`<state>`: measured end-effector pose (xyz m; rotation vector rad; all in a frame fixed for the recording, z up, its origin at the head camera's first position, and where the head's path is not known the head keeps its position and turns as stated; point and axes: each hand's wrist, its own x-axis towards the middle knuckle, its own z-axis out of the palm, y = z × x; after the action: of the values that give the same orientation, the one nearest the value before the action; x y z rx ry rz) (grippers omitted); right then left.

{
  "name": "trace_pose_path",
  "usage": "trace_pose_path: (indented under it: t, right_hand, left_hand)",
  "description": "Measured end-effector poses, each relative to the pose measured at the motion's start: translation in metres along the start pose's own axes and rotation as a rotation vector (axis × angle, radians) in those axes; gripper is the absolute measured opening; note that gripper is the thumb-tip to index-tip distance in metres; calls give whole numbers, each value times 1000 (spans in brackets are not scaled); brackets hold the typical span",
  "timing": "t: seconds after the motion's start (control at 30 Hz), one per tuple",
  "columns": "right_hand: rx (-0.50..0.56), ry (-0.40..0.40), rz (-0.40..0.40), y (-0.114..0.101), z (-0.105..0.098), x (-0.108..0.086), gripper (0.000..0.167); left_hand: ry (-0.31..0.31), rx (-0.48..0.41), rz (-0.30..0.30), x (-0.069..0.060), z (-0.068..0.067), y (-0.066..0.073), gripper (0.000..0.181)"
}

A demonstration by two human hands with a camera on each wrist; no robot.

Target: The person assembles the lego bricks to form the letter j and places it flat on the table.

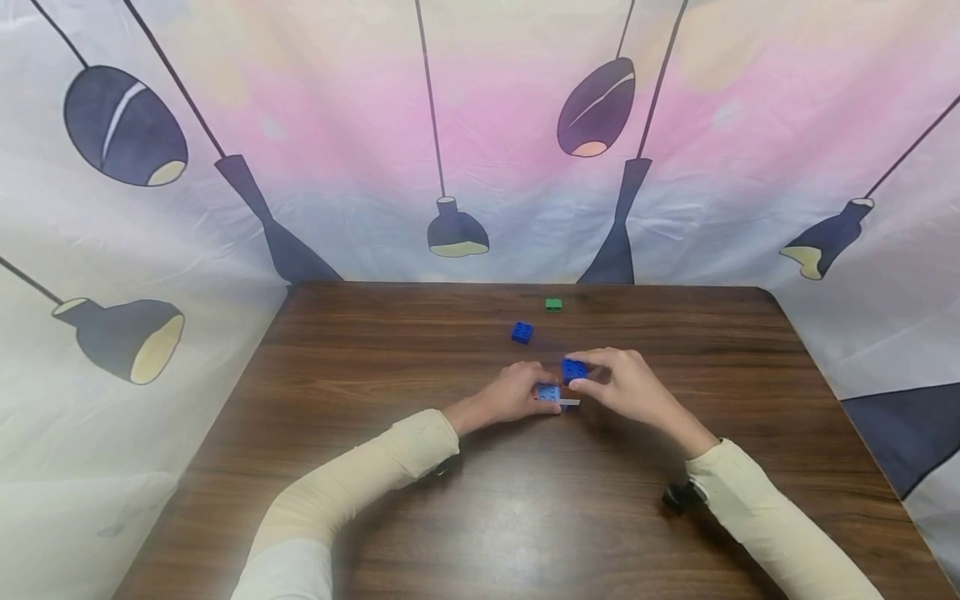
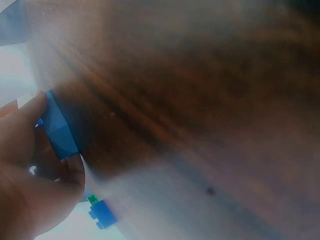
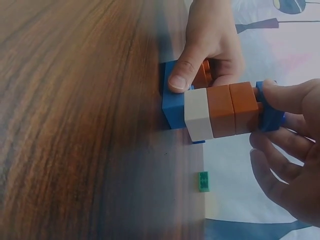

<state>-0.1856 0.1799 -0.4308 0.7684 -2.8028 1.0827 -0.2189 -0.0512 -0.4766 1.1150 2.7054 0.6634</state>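
1. Pale sleeves point(image 1: 772, 525) lie nearest the head camera, reaching over a brown wooden table point(image 1: 487, 517). The left hand point(image 1: 513, 393) has thumb and fingers clamped on the lower blue block point(image 1: 549, 393); just to its right, the right hand point(image 1: 633, 387) pinches the upper blue block point(image 1: 573, 370). Beyond the hands sit a loose blue block point(image 1: 522, 332) and, farther back, a green block point(image 1: 553, 305). A cloth printed with lamps point(image 1: 459, 232) hangs behind.

2. From the left wrist, the left thumb presses near one end of the lower blue block, fingers curled at its other end. The loose blue block and the green block show below, well apart from it.

3. From the right wrist, a white block point(image 3: 198, 115) stands on the lower blue block, with two orange blocks point(image 3: 221, 111) above it. The right thumb and fingers clamp the upper blue block at the top; orange studs show beneath it.
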Motion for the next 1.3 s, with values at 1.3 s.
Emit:
trace_pose_path:
  t: [1.3]
  right_hand:
    - [-20,15,-40,0,-1,-4,41]
  left_hand:
    - [-7,-6,-9,0,-1,1,50]
